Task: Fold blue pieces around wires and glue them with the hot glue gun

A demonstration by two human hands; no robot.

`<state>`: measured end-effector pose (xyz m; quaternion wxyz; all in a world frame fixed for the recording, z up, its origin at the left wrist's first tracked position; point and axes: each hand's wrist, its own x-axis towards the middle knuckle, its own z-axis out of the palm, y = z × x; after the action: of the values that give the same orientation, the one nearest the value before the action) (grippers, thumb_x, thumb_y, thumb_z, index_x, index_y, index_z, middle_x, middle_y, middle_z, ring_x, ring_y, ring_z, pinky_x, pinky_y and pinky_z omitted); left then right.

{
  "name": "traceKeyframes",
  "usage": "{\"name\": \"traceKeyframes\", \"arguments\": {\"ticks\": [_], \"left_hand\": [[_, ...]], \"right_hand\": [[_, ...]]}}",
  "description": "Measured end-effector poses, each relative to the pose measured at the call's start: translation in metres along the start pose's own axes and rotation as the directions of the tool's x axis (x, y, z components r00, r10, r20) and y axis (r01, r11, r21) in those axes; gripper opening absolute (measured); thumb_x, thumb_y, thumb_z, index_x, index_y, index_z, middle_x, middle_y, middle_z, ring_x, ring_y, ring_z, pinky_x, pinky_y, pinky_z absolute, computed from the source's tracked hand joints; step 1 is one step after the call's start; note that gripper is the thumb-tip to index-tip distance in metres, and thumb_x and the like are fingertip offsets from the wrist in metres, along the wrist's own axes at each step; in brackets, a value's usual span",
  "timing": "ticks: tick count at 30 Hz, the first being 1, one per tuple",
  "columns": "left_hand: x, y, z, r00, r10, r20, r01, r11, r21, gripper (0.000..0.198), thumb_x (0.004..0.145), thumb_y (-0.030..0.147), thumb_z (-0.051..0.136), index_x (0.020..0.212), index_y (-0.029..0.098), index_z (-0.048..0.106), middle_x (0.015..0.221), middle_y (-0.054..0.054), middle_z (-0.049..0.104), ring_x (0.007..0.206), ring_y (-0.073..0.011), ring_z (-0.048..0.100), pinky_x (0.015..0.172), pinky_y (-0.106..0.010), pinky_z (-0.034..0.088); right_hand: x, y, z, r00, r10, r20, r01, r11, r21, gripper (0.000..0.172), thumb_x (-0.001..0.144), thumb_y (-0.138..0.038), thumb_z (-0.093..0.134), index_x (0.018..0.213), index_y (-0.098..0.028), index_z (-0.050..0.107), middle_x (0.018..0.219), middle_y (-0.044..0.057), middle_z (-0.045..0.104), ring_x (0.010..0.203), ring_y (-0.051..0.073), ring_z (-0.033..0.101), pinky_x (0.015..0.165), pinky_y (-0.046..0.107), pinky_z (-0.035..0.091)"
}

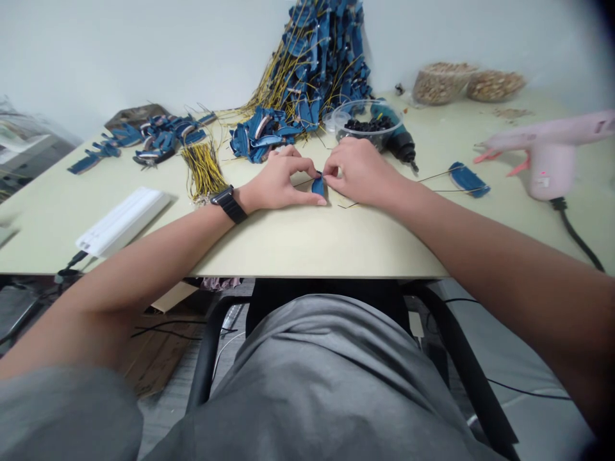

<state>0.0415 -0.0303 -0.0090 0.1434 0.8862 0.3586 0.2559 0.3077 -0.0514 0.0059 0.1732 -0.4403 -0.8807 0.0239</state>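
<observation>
Both hands meet at the middle of the pale green table (pixel 312 243). My left hand (pixel 281 182), with a black watch on its wrist, pinches a small blue feather-like piece (pixel 318 186) against the tabletop. My right hand (pixel 358 171) has its fingers closed on the same piece from the right. A thin wire (pixel 435 176) runs out to the right from under my right hand.
A tall heap of blue pieces on yellow wires (pixel 317 64) leans on the back wall. A clear tub of dark beads (pixel 368 121), a pink glue gun (pixel 548 153), a loose blue piece (pixel 468 180), a yellow wire bundle (pixel 204 169) and a white box (pixel 122 221) lie around.
</observation>
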Motion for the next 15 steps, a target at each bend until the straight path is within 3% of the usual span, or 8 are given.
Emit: {"name": "traceKeyframes", "arguments": {"ticks": [7,15], "left_hand": [[-0.0005,-0.0031,0.0006,1.0,0.027,0.009,-0.027,1.0,-0.001,0.114,0.07,0.132,0.082,0.125,0.032,0.09,0.132,-0.012,0.093,0.135,-0.0454,0.074,0.126,-0.067,0.046],[0.0005,-0.001,-0.0001,1.0,0.024,0.013,-0.024,1.0,0.003,0.112,0.069,0.131,0.084,0.12,0.032,0.092,0.13,-0.012,0.094,0.134,-0.0462,0.075,0.126,-0.067,0.049]], "right_hand": [[-0.001,-0.003,-0.0018,0.998,0.055,-0.01,-0.055,0.998,0.01,0.035,0.113,-0.017,0.069,0.115,-0.024,0.103,0.121,0.017,0.096,0.127,0.044,0.083,0.117,0.057,0.059],[-0.0021,-0.0026,-0.0026,0.999,0.05,-0.006,-0.05,0.998,0.029,0.03,0.115,-0.031,0.074,0.114,-0.028,0.104,0.12,0.017,0.095,0.129,0.047,0.08,0.114,0.061,0.059]]}}
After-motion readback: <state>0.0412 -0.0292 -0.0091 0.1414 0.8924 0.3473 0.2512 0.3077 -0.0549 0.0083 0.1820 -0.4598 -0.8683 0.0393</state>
